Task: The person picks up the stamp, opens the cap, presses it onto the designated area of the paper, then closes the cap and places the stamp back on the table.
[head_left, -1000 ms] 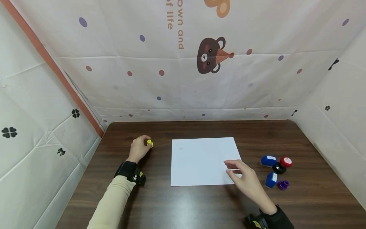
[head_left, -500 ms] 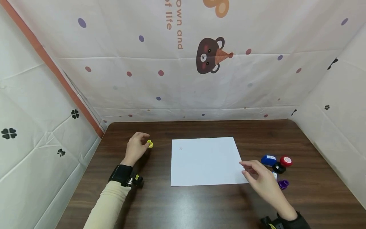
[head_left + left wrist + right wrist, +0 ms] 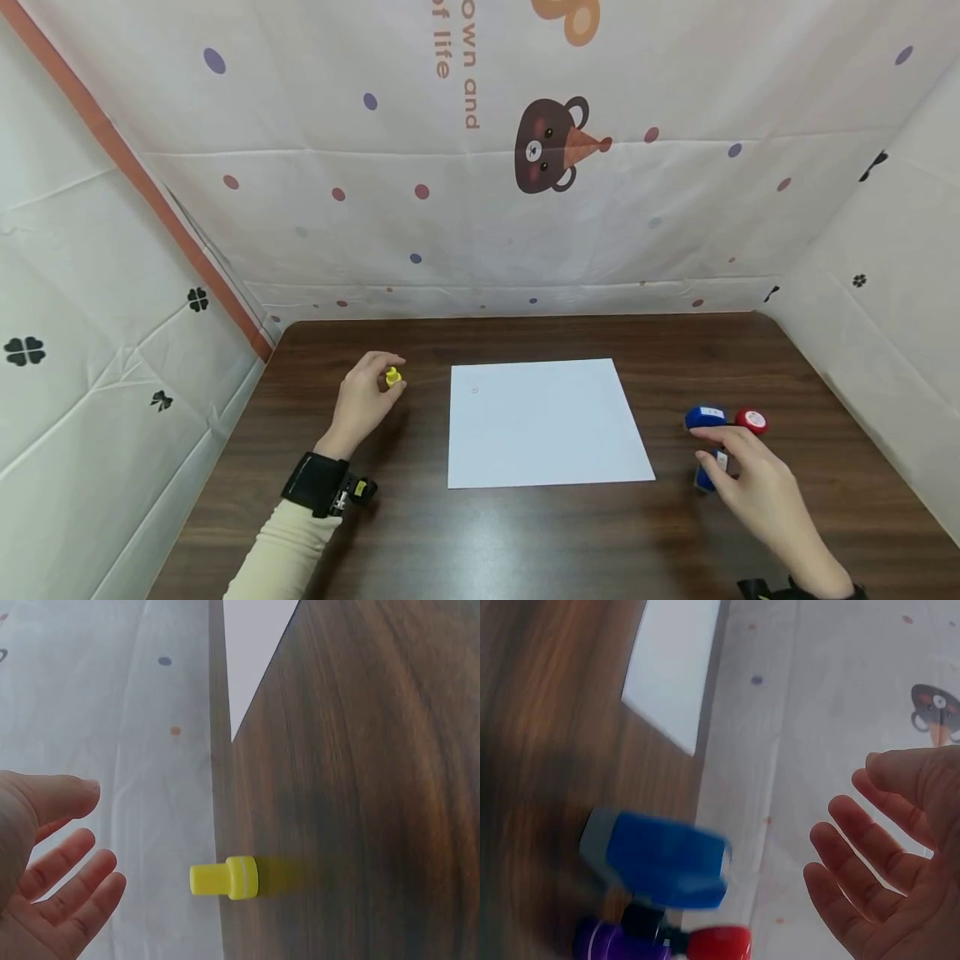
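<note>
While the yellow stamp point(image 3: 223, 878) stands upright near the far left corner of the counter point(image 3: 525, 542), broad base down, the person's left grip point(image 3: 365, 402) is released above it. Thumb and fingers are spread and relaxed, and the left wrist view shows a gap between them and the stamp. Toward the right edge of the counter, the right grip point(image 3: 759, 479) is likewise released, its fingers lightly bent and holding nothing. It hovers over a cluster that includes two blue stamps, one farther point(image 3: 705, 417) and one nearer point(image 3: 703, 479), and a red stamp point(image 3: 752, 421) with a pale round label. A black stamp point(image 3: 643, 919) and a purple stamp point(image 3: 622, 942), masked by the hand in the head view, appear in the right wrist view. Between the two grips lies a white sheet point(image 3: 547, 425), its far side roughly parallel to the far edge of the counter; a small, faint round mark point(image 3: 474, 390) shows near its far left corner. Beyond that edge rises a white cloth point(image 3: 480, 225) printed with dots and a sideways bear head point(image 3: 546, 146).
</note>
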The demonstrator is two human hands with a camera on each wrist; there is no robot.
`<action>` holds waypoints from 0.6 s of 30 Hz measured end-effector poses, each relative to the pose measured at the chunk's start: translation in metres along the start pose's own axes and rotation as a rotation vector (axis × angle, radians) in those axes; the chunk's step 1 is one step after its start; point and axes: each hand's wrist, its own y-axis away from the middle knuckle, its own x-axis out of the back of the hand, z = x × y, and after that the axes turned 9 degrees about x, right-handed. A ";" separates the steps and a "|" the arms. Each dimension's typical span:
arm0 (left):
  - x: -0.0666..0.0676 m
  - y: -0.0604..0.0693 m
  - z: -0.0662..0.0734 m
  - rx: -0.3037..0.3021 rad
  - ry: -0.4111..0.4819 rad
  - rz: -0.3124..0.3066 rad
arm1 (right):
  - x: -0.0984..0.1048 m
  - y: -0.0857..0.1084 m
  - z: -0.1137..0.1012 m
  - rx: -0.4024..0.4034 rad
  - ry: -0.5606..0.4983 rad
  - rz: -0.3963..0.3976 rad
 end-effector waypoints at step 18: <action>-0.011 0.011 0.003 -0.017 0.019 -0.006 | 0.003 0.023 0.039 0.239 0.081 -0.149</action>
